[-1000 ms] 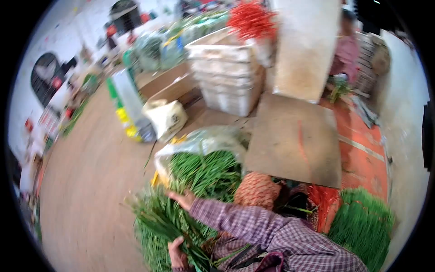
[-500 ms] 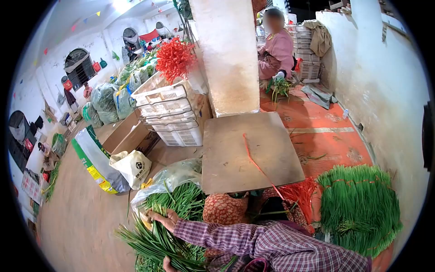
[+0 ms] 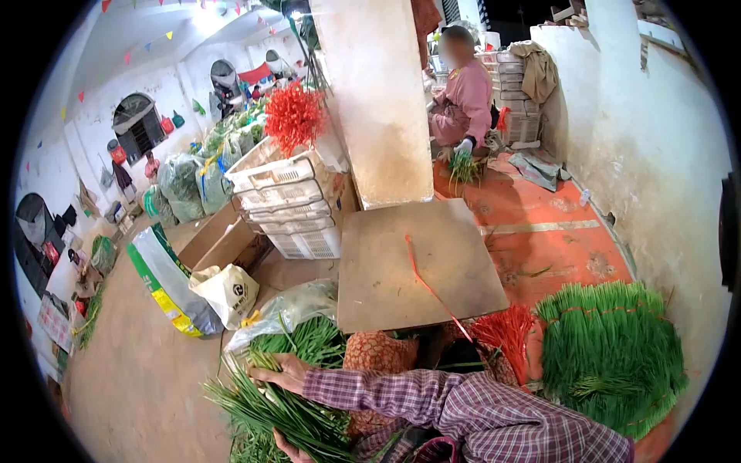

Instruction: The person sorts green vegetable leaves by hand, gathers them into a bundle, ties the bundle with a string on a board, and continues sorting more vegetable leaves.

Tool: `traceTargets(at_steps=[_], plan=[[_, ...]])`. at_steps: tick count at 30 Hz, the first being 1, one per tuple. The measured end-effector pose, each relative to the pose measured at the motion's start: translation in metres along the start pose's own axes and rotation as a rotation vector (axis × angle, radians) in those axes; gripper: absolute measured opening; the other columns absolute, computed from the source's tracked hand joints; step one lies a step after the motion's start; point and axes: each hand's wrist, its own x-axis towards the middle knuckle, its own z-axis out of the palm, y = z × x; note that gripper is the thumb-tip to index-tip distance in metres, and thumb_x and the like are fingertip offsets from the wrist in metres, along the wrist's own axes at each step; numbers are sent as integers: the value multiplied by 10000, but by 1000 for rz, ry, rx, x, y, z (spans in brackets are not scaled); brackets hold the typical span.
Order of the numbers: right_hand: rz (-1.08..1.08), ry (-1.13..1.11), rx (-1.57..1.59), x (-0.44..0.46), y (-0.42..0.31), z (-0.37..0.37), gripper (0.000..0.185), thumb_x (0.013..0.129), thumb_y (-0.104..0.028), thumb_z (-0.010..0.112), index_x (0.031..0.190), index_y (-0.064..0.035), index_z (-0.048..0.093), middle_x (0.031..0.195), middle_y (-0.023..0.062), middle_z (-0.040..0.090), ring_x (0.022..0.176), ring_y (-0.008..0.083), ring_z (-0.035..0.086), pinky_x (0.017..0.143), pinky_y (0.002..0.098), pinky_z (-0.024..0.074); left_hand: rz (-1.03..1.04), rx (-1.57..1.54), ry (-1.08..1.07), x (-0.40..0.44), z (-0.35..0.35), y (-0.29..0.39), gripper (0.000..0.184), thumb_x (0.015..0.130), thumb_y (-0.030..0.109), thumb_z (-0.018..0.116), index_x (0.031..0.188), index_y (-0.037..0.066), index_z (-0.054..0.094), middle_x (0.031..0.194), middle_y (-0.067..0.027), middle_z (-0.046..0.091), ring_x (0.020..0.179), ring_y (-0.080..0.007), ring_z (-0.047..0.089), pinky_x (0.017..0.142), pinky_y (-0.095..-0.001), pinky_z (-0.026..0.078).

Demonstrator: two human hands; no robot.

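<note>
My right hand (image 3: 282,373), reaching across from the right in a plaid sleeve, has its fingers closed round the pale ends of some long green chives (image 3: 266,405). Lower down, at the bottom edge, my left hand (image 3: 291,447) is partly in view with its thumb against the same bunch; its other fingers are hidden under the leaves. More loose chives (image 3: 309,339) lie behind the hands in an open clear plastic bag (image 3: 297,299). The held bunch slants from upper left to lower right.
A square board (image 3: 421,262) with one red tie (image 3: 417,270) stands ahead. Red ties (image 3: 505,339) and stacked, tied chives (image 3: 614,355) are at right. White crates (image 3: 297,204) stand by a pillar (image 3: 378,108). A gloved co-worker (image 3: 467,100) sits behind, holding greens.
The view has shifted slightly. Both hands remain on the bunch, and more of my left hand shows at the bottom. The co-worker's greens are lower, nearer the floor.
</note>
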Motion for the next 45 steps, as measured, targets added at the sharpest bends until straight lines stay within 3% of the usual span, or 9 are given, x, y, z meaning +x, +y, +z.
traceTargets(at_steps=[8,20,25,29,30,31,32,36,45], plan=[[-259,-34,564,-16,26,5,243,913,-247,601,1009,-24,618,793,19,612,755,112,571,689,295,484,81,-7,-12,2,7,9,313,911,354,502,989,64,588,897,-46,601,762,-186,561,734,-357,488],[15,-13,560,-29,65,-5,237,923,-189,580,1075,-7,586,889,74,631,785,165,605,743,331,488,165,-21,-19,3,8,20,297,907,349,510,949,66,590,864,-36,600,735,-174,557,727,-359,487],[95,129,326,-29,77,-40,291,916,-253,560,1126,-54,593,1033,117,643,1011,219,593,1007,429,383,278,-57,-10,0,2,31,291,906,347,514,933,67,591,850,-32,599,724,-169,555,724,-360,486],[351,684,410,-30,19,-95,529,868,-511,531,1215,-113,565,1387,205,402,1345,375,248,1078,540,221,332,-379,-280,1,-25,49,263,897,333,533,882,76,585,797,-16,581,695,-148,542,720,-359,483],[263,682,505,-26,27,-131,483,882,-481,513,1135,-76,583,1188,186,490,1131,351,378,957,499,324,145,-579,-441,3,-41,59,244,889,321,550,840,84,579,753,-4,564,672,-130,530,719,-358,479],[175,674,603,-22,35,-167,455,896,-452,495,1055,-39,601,989,166,578,917,327,507,836,458,427,317,-308,-15,-8,-44,61,213,867,288,581,811,83,568,692,-3,508,617,-121,485,668,-330,450],[88,658,702,-17,42,-204,448,910,-423,478,975,-2,619,790,147,666,703,303,637,715,417,529,325,-311,-6,-18,-44,62,213,867,288,581,811,83,568,692,-3,508,617,-121,485,668,-330,450],[-96,889,1067,-39,-21,-260,301,945,-301,473,1057,-48,591,1003,148,628,899,305,607,799,468,518,243,-140,-9,-13,-67,58,205,848,303,597,785,110,565,605,12,447,581,-128,425,620,-290,385],[-331,880,1073,-46,-22,-293,234,956,-235,479,1122,-122,601,981,47,635,944,254,602,844,420,523,116,-148,-39,1,-45,56,193,839,271,608,819,82,581,705,-29,541,577,-182,480,578,-313,415]])
